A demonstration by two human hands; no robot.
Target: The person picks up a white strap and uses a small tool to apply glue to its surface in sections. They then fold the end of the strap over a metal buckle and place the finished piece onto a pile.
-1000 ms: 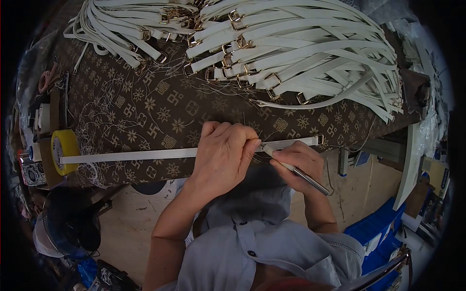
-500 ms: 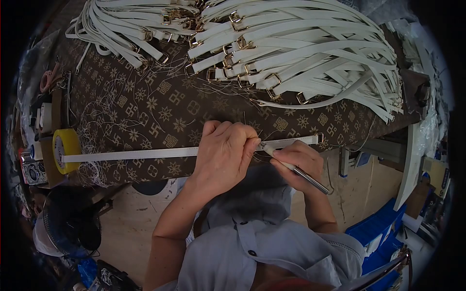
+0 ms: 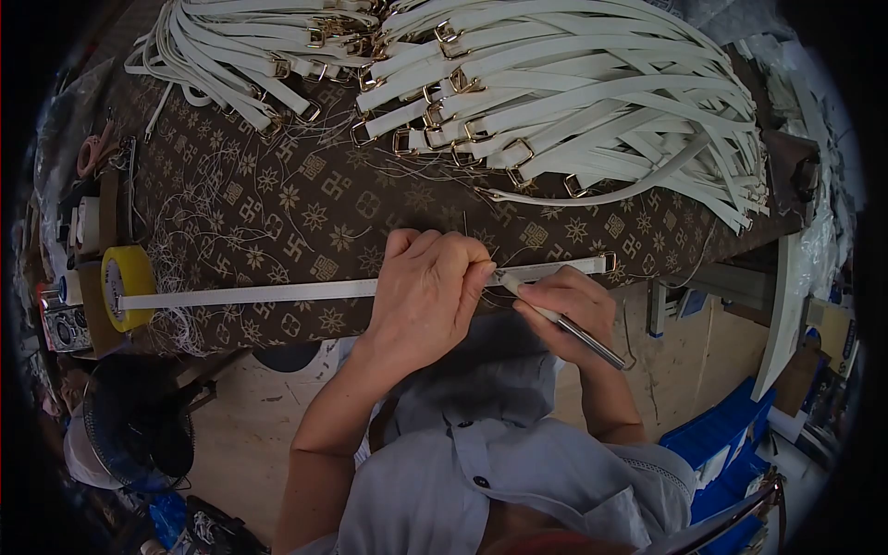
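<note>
A narrow white strap (image 3: 250,296) lies across the table's near edge, with a gold buckle (image 3: 608,263) at its right end. My left hand (image 3: 430,289) is closed over the strap's middle, thumb and forefinger pinched together; what lies under the curled fingers is hidden. My right hand (image 3: 575,313) grips a pen-shaped hand tool (image 3: 592,340) with a pale front and a shiny metal rear. The tool slants up to the left, its front end close to my left thumb. Its tip is too small to make out.
Many white buckled straps (image 3: 610,102) are heaped at the back, with a second bundle (image 3: 222,46) at back left. Yellow tape (image 3: 128,289) stands by the strap's left end among loose threads (image 3: 180,268). A black fan (image 3: 139,421) is below left; blue bins (image 3: 712,435) are below right.
</note>
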